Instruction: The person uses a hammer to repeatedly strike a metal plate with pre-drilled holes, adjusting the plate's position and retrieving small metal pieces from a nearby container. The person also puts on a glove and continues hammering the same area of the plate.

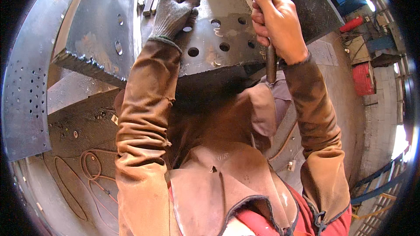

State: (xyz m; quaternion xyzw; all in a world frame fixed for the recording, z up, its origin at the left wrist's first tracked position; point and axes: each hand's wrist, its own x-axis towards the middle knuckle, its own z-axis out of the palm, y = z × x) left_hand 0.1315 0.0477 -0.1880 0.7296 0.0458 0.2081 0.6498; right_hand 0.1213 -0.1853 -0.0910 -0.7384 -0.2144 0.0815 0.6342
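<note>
My left hand point(173, 13), in a grey knit glove, is closed just above a horizontal steel plate point(204, 59) with several round holes and a chalk mark. What its curled fingers hold, if anything, I cannot make out. Bare and wrapped round a dark metal rod point(271, 67), my right hand point(282, 24) is over the plate's right side. The rod's lower end points toward me; its upper end runs out of the picture. Upright steel plates flank the holed one, a left plate point(94, 30) with holes and a dark right plate point(306, 2).
A small dark metal block point(148, 5) sits by the left plate. Further left stands a long plate point(26, 91) with many small holes. An orange-brown hose point(89, 164) loops over the floor at lower left. A red container point(364, 78) and a red cylinder point(351, 24) are at right.
</note>
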